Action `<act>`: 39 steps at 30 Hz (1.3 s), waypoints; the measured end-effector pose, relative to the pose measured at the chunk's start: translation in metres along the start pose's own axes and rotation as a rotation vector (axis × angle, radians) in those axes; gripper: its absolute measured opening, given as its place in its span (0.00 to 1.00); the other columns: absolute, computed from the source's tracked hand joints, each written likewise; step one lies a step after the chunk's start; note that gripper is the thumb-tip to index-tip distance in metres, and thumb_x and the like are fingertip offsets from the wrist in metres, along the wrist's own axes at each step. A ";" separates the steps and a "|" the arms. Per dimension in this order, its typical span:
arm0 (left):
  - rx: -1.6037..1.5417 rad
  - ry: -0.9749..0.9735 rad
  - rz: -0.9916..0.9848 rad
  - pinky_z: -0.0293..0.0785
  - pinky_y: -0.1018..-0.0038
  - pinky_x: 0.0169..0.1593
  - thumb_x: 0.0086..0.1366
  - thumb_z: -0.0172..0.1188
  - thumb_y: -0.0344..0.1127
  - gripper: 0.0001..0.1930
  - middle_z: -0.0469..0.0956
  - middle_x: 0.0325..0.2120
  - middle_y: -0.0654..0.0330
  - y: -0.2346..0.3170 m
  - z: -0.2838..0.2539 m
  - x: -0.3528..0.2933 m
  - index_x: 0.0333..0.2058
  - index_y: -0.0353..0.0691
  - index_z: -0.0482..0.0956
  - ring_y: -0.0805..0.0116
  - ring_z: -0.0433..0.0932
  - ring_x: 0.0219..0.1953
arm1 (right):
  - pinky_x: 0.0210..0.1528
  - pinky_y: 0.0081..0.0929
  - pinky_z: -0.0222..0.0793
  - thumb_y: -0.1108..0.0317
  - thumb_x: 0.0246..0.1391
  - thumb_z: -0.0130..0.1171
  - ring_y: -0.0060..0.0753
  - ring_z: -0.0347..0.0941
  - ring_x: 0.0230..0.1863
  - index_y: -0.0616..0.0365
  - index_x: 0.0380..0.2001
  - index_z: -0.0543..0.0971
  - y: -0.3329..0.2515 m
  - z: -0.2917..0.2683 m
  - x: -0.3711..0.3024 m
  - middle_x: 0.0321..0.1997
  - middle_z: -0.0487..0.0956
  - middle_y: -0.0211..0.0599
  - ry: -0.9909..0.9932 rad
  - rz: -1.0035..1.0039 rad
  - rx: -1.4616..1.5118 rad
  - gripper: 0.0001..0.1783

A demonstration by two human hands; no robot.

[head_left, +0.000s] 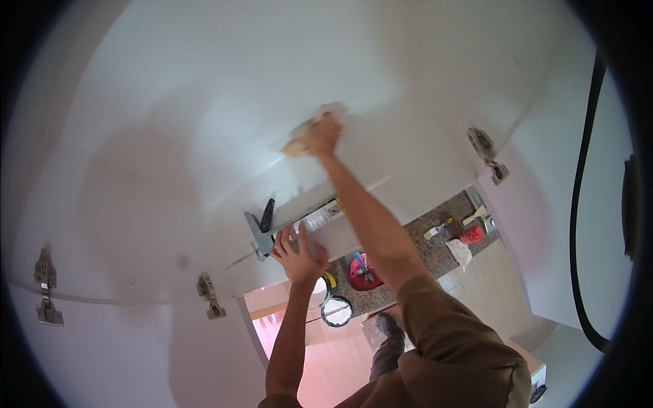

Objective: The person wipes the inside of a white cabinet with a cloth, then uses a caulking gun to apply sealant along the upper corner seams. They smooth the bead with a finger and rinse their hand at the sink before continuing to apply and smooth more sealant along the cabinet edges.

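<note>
My right hand [325, 134] reaches far into the white cabinet and presses a pale yellowish cloth [297, 147] on the panel near a seam. Both are smeared by motion, so the cloth could be a sponge. Spread over the cabinet's front edge, my left hand [299, 258] holds nothing; its fingertips lie close beside the caulking gun. That caulking gun [262, 234], grey with a black handle [268, 215], rests on the cabinet floor with a printed cartridge [320, 217] in it. My right forearm hides the cartridge's far end.
Metal hinges [483, 146] stick out at the right, with others [211, 296] at the left. Below lies a speckled countertop [435, 248] with a putty knife [437, 229], a red object [471, 234] and a red bowl [364, 272]. A bucket [337, 311] stands lower. A black cable [578, 197] hangs right.
</note>
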State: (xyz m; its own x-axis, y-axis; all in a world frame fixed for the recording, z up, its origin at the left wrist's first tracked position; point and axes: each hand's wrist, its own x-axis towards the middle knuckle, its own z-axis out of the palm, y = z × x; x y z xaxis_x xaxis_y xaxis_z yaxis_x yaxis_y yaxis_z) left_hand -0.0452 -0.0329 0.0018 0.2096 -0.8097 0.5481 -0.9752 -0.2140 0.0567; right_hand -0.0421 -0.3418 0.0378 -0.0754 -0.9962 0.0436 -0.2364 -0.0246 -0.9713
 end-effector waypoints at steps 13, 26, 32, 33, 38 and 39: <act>-0.036 -0.021 -0.044 0.56 0.43 0.60 0.54 0.60 0.39 0.33 0.65 0.60 0.50 -0.012 -0.007 -0.003 0.62 0.47 0.71 0.46 0.61 0.64 | 0.39 0.33 0.79 0.60 0.61 0.58 0.34 0.82 0.38 0.58 0.44 0.82 0.033 -0.164 0.013 0.40 0.83 0.36 -0.216 0.059 0.623 0.15; -0.094 -0.024 -0.067 0.63 0.46 0.55 0.53 0.60 0.41 0.32 0.67 0.60 0.50 -0.015 -0.006 -0.005 0.61 0.49 0.73 0.51 0.65 0.62 | 0.60 0.49 0.69 0.64 0.54 0.62 0.49 0.70 0.61 0.50 0.55 0.81 0.025 -0.069 -0.029 0.60 0.78 0.37 -0.658 -0.943 -0.812 0.24; -0.141 -0.010 -0.079 0.61 0.45 0.55 0.53 0.62 0.41 0.30 0.67 0.60 0.52 -0.014 -0.006 -0.005 0.59 0.50 0.76 0.53 0.64 0.63 | 0.61 0.48 0.67 0.64 0.57 0.60 0.50 0.69 0.61 0.59 0.54 0.81 0.016 -0.041 -0.038 0.59 0.80 0.43 -0.726 -1.092 -0.722 0.22; -0.142 -0.001 -0.077 0.62 0.45 0.55 0.53 0.62 0.41 0.30 0.67 0.60 0.53 -0.014 -0.006 -0.005 0.58 0.50 0.76 0.53 0.64 0.63 | 0.61 0.47 0.66 0.65 0.56 0.60 0.50 0.69 0.61 0.58 0.55 0.80 0.018 -0.038 -0.034 0.59 0.79 0.42 -0.761 -1.110 -0.705 0.23; -0.133 0.015 -0.065 0.63 0.47 0.54 0.53 0.63 0.42 0.31 0.69 0.59 0.54 -0.017 -0.003 -0.008 0.60 0.52 0.76 0.55 0.66 0.62 | 0.62 0.47 0.64 0.71 0.50 0.63 0.51 0.67 0.63 0.56 0.60 0.76 0.015 -0.026 -0.028 0.65 0.76 0.40 -0.873 -1.179 -0.699 0.31; -0.132 0.016 -0.062 0.63 0.47 0.54 0.53 0.63 0.43 0.32 0.69 0.59 0.54 -0.018 -0.002 -0.008 0.60 0.53 0.75 0.55 0.66 0.62 | 0.63 0.47 0.64 0.73 0.48 0.63 0.51 0.67 0.63 0.56 0.61 0.75 0.017 -0.021 -0.026 0.65 0.75 0.39 -0.869 -1.183 -0.691 0.32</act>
State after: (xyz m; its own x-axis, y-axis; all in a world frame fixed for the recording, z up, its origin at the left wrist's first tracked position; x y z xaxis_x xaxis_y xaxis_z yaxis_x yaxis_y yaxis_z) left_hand -0.0292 -0.0214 -0.0018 0.2692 -0.7882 0.5534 -0.9616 -0.1884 0.1995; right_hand -0.0643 -0.3141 0.0254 0.9396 -0.1987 0.2787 -0.1464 -0.9693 -0.1976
